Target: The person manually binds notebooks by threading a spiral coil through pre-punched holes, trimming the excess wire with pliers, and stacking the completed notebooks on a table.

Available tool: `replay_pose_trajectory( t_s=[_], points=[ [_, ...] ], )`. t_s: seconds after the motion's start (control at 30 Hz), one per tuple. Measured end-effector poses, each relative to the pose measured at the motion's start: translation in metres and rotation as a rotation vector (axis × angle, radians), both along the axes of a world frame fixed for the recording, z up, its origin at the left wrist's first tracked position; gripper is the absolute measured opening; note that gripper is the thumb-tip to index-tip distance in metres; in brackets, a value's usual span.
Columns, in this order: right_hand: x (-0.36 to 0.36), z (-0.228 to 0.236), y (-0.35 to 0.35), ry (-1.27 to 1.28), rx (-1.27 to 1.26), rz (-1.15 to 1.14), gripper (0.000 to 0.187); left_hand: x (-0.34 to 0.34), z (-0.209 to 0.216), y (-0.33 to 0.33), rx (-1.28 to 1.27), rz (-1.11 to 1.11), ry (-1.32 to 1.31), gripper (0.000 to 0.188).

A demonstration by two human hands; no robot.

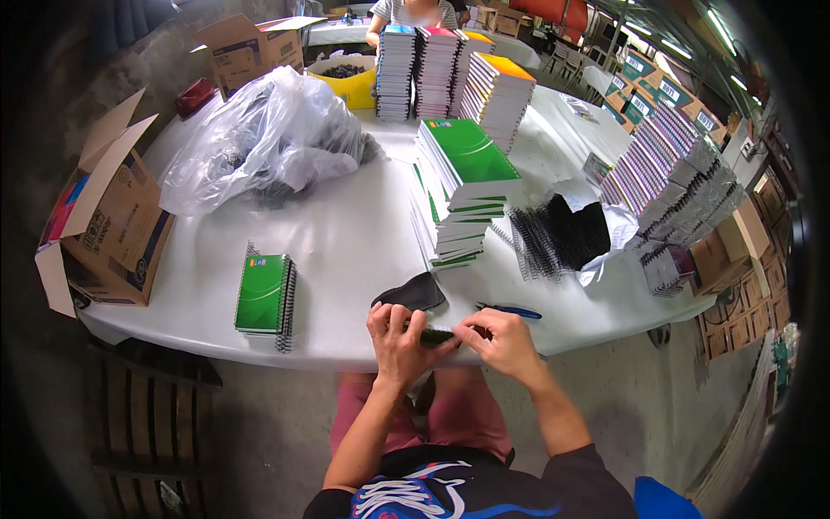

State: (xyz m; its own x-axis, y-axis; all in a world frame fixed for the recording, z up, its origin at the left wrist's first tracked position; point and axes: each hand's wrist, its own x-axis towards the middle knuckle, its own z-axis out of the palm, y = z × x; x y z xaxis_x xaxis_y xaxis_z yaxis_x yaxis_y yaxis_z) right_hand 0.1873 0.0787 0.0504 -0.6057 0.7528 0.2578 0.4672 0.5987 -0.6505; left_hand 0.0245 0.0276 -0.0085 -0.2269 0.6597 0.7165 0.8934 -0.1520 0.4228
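Observation:
At the table's near edge my left hand (398,340) is closed round a green-covered notebook (438,335), which shows only as a thin edge. My right hand (503,343) pinches at the right end of that same edge; what lies between its fingertips is too small to make out. Just beyond my left hand lies a black cloth-like piece (413,294). Blue-handled pliers (510,310) rest beyond my right hand. Off to the left sits a small pile of green spiral notebooks (262,292), their coils sticking out.
Ahead rises a tall stack of green-covered books (462,164), with black coils (562,238) beside it. A plastic bag (268,138) and an open carton (117,221) stand left. Wrapped notebooks (683,173) stand right. Across the table a person (419,12) is behind more stacks.

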Motion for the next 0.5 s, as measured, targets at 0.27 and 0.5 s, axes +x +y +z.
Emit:
replay_pose_trajectory(
  t_s=[0.27,0.5],
  points=[
    [-0.008,-0.008,-0.016,-0.185,0.309,-0.219,0.023,0.001,-0.001,0.002,0.022,-0.016,-0.019,0.049],
    [-0.005,0.018,0.01,-0.016,-0.424,0.234,0.027,-0.028,-0.003,-0.019,0.022,-0.052,0.007,0.051]
  ],
)
